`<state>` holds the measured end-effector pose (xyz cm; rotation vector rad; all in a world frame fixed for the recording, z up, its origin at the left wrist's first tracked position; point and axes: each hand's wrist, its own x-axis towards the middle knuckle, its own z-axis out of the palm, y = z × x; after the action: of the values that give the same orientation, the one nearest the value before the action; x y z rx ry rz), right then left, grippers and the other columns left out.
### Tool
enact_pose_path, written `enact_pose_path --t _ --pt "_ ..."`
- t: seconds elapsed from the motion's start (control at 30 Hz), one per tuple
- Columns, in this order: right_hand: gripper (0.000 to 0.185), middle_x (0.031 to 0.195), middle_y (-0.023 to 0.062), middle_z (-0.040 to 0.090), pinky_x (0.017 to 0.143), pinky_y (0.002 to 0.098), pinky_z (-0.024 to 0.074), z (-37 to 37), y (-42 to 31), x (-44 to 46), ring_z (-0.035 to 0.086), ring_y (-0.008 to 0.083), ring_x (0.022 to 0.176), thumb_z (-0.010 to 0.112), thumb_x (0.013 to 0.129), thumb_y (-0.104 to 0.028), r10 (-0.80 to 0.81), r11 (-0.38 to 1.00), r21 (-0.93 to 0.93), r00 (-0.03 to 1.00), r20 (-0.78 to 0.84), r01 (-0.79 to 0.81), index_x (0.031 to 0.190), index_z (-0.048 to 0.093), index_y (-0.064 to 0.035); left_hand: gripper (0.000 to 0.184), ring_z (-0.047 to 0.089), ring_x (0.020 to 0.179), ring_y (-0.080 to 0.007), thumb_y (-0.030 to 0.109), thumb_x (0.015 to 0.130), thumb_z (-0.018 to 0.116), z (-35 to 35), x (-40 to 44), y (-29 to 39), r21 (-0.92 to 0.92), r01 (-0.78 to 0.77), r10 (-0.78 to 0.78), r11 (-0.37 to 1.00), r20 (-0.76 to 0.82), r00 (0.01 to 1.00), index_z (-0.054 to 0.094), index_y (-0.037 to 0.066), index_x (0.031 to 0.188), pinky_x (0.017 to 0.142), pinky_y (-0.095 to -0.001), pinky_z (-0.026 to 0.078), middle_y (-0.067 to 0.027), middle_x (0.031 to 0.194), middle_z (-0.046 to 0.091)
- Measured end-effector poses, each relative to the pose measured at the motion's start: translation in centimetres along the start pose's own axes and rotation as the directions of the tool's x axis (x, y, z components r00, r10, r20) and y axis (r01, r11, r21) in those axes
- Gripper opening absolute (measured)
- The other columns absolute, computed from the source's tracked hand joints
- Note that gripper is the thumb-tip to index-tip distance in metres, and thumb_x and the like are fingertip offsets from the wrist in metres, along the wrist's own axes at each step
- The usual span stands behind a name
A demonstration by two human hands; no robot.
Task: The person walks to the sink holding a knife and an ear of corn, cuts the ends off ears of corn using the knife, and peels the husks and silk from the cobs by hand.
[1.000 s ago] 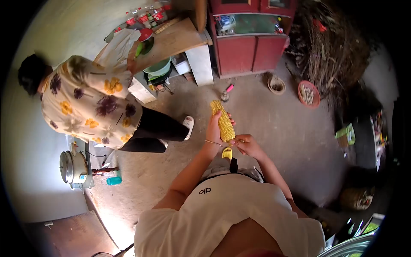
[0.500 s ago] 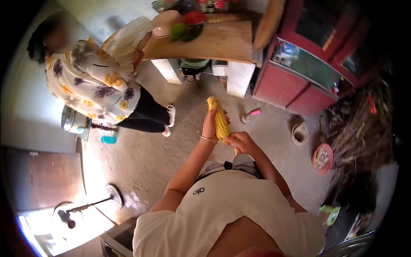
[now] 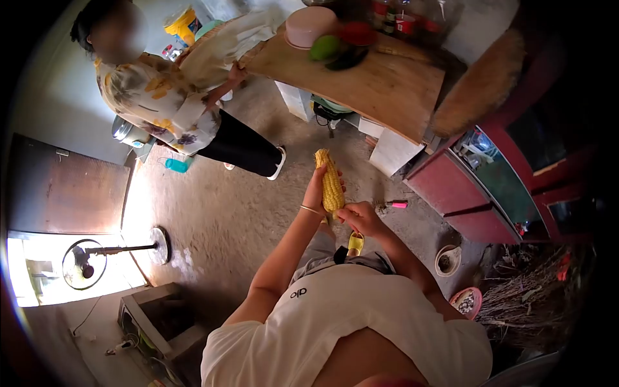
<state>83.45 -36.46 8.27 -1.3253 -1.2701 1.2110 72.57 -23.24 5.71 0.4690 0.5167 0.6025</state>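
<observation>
A yellow ear of corn [image 3: 332, 188] stands nearly upright in front of my body, its rough tip pointing away from me. My left hand [image 3: 315, 191] is wrapped round its middle, with fingertips showing on the far side and a bracelet at the wrist. At the lower end of the ear, my right hand [image 3: 361, 217] has its fingers closed together against the corn. Whatever may lie between those fingers is too small to make out.
Another person [image 3: 161, 103] stands at the upper left beside a wooden table [image 3: 361, 77]. A red cabinet [image 3: 451, 187], a bowl [image 3: 447, 260], a pink basin [image 3: 476, 303] and dry branches are at right. A standing fan [image 3: 161, 245] is at left.
My view has turned, so the table and cabinet sit further right and the fan shows more fully. The corn remains in my left hand, my right hand at its lower end. The other person's stance has shifted.
</observation>
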Motion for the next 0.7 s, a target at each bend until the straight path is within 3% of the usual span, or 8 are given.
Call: enact_pose_path --t 0.1,0.27,0.33,0.4,0.47,0.53,0.63,0.7 --pt "0.034 0.045 -0.0024 0.046 0.037 0.0218 0.0304 1.0 0.6 2.7 0.041 0.0041 0.036 0.053 0.093 -0.028 -0.050 0.998 0.036 0.997 -0.063 0.052 0.074 0.061 -0.0012 0.046 0.059 0.073 -0.0190 0.038 0.087 0.055 -0.9 1.5 2.0 -0.077 0.006 -0.006 0.997 0.008 1.000 0.047 0.008 0.121 0.066 -0.0331 0.052 -0.0070 0.092 0.057" --pt "0.033 0.047 -0.0021 0.047 0.038 0.0220 0.0327 1.2 -1.7 9.1 0.044 0.0043 0.039 0.051 0.095 -0.028 -0.083 0.994 0.073 0.997 -0.007 0.083 0.077 0.060 -0.0023 0.044 0.059 0.074 -0.0181 0.035 0.087 0.055 -2.9 6.7 7.5 -0.186 0.108 -0.086 0.977 0.124 0.989 0.047 0.007 0.120 0.064 -0.0321 0.052 -0.0078 0.093 0.057" --pt "0.030 0.050 -0.0021 0.049 0.040 0.0212 0.0349 1.6 -2.1 12.0 0.046 0.0039 0.041 0.051 0.095 -0.026 -0.115 0.991 0.077 0.993 0.021 0.113 0.079 0.061 -0.0024 0.045 0.058 0.074 -0.0177 0.034 0.088 0.055 -3.8 8.6 9.3 -0.346 0.353 -0.248 0.869 0.313 0.917 0.046 0.005 0.121 0.064 -0.0308 0.052 -0.0091 0.094 0.057" --pt "0.027 0.050 -0.0030 0.046 0.039 0.0209 0.0332 1.2 -2.6 14.6 0.044 0.0035 0.040 0.051 0.095 -0.025 -0.073 0.985 0.160 0.994 0.082 0.059 0.083 0.061 -0.0033 0.047 0.058 0.075 -0.0176 0.034 0.088 0.054 -3.6 9.6 11.6 -0.320 0.331 -0.237 0.888 0.299 0.924 0.045 0.004 0.123 0.063 -0.0298 0.051 -0.0097 0.095 0.057" --pt "0.026 0.049 -0.0029 0.046 0.039 0.0210 0.0323 0.8 -2.6 16.9 0.042 0.0038 0.039 0.049 0.096 -0.025 -0.060 0.981 0.187 0.996 0.070 0.046 0.088 0.060 -0.0028 0.048 0.058 0.075 -0.0182 0.035 0.088 0.054 -4.3 10.6 13.9 -0.223 0.135 -0.083 0.965 0.229 0.970 0.044 0.003 0.124 0.063 -0.0296 0.051 -0.0099 0.094 0.057" --pt "0.026 0.049 -0.0028 0.045 0.038 0.0211 0.0314 0.1 -2.8 18.4 0.039 0.0041 0.037 0.047 0.096 -0.026 -0.046 0.976 0.215 0.997 0.061 0.032 0.093 0.059 -0.0023 0.049 0.058 0.074 -0.0188 0.037 0.090 0.052 -4.7 11.4 15.8 -0.216 0.135 -0.087 0.967 0.220 0.972 0.043 0.004 0.124 0.062 -0.0312 0.051 -0.0100 0.092 0.056" --pt "0.030 0.049 -0.0013 0.044 0.037 0.0207 0.0302 -1.2 -4.9 19.9 0.035 0.0053 0.036 0.037 0.099 -0.026 0.065 0.939 0.342 0.996 -0.068 -0.038 0.106 0.052 -0.0015 0.047 0.060 0.076 -0.0210 0.044 0.092 0.049 -5.6 12.6 17.8 -0.044 0.068 -0.061 0.997 0.142 0.988 0.047 0.004 0.116 0.065 -0.0341 0.052 -0.0120 0.091 0.058" --pt "0.028 0.049 -0.0011 0.044 0.037 0.0207 0.0301 -2.3 -3.0 21.4 0.036 0.0053 0.036 0.037 0.098 -0.026 0.066 0.926 0.377 0.995 -0.073 -0.033 0.103 0.053 -0.0022 0.046 0.060 0.076 -0.0211 0.044 0.092 0.048 -4.9 12.7 18.9 -0.008 0.048 -0.047 0.999 0.101 0.994 0.048 0.003 0.114 0.064 -0.0338 0.052 -0.0120 0.092 0.059"
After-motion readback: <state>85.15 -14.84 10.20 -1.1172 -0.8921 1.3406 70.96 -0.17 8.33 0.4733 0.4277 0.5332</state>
